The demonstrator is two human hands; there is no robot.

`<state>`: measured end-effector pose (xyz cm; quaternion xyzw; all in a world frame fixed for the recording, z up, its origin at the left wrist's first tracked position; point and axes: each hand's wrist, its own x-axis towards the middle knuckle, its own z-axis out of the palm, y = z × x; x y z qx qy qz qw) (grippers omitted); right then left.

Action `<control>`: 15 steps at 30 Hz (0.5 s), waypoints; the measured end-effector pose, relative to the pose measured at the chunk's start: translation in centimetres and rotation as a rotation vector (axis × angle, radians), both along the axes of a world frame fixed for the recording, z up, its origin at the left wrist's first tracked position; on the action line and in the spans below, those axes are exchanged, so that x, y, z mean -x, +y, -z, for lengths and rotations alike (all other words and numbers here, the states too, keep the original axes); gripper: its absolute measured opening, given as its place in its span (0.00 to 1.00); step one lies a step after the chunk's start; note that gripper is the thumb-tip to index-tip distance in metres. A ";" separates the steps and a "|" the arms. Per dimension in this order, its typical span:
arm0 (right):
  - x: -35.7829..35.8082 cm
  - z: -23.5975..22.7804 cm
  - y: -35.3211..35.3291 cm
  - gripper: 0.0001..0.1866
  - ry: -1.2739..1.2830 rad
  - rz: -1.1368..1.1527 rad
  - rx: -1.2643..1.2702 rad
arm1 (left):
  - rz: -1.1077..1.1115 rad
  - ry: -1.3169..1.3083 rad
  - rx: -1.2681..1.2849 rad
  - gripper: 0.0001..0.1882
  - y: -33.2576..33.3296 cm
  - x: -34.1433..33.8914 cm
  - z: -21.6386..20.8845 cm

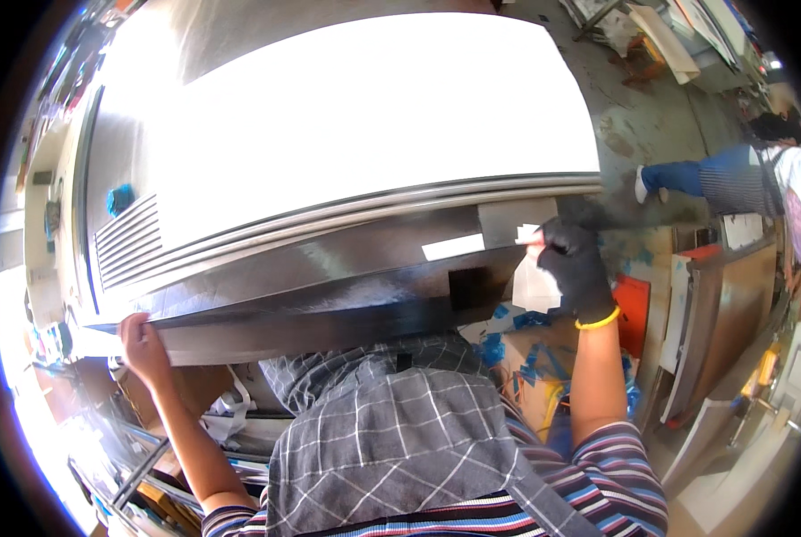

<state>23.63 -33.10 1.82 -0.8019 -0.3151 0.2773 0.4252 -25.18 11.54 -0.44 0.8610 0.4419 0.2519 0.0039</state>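
A long, dark, shiny metal panel (329,264) lies along the near side of the work surface, in front of my body. My bare left hand (143,347) is closed on its left end, fingers at the upper edge. My right hand (579,273), in a black glove, is near the panel's right end. Its fingers pinch a piece of white paper (534,285), part of which hangs below the hand. A white strip (454,246) lies flat on the panel just left of that hand. Beyond the panel is a large white sheet (382,107) with parallel metal rails (373,199) along its near edge.
A crumpled blue piece (120,200) lies on the far left of the surface. Boards (718,313) lean at the right. Below my right arm are cardboard (530,349) and blue scraps. Another person (740,174) stands at the right. A metal rack (141,474) is at the lower left.
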 end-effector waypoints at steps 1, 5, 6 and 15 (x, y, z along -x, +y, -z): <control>-0.5 -0.9 0.4 0.04 -0.166 -0.003 -0.149 | 0.004 -0.066 -0.035 0.09 0.8 -1.1 -1.9; -4.4 -6.0 2.9 0.05 0.142 0.375 -0.469 | -0.054 -0.414 -0.118 0.14 1.2 -8.0 -10.7; -6.5 -6.4 2.4 0.08 0.202 0.259 -0.592 | -0.125 -0.559 -0.091 0.14 -0.3 -12.1 -12.0; -13.4 0.4 -2.0 0.04 0.399 0.638 -0.730 | -0.130 -1.363 0.532 0.15 -3.8 -26.6 3.3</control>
